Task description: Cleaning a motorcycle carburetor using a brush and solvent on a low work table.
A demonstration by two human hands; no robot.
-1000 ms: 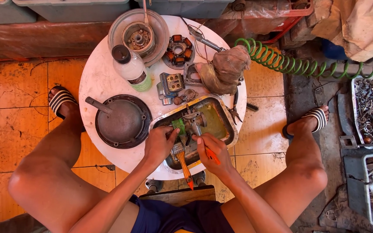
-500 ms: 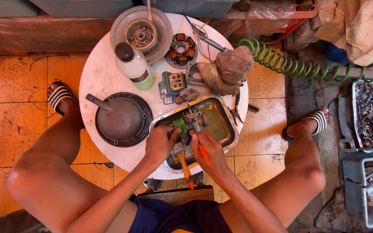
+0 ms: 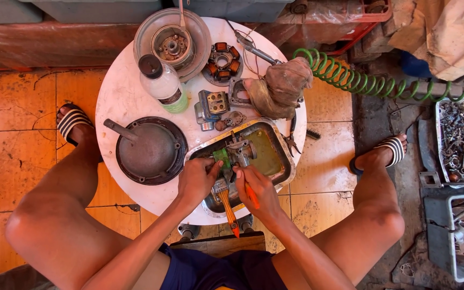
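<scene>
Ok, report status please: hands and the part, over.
Left hand steadies metal part over tray. Right hand grips orange-handled tool. Brush lies between hands.

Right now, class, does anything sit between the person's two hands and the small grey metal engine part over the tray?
Nothing visible does. The left hand and right hand both reach the small grey metal engine part above the rectangular metal tray. An orange-handled brush lies between the hands without blocking either.

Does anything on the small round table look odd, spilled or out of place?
Yes. The metal tray sticks out over the round white table's near edge, with murky liquid inside. An orange-handled brush lies across its rim, pointing off the table. Both hands work on a small metal part there.
</scene>
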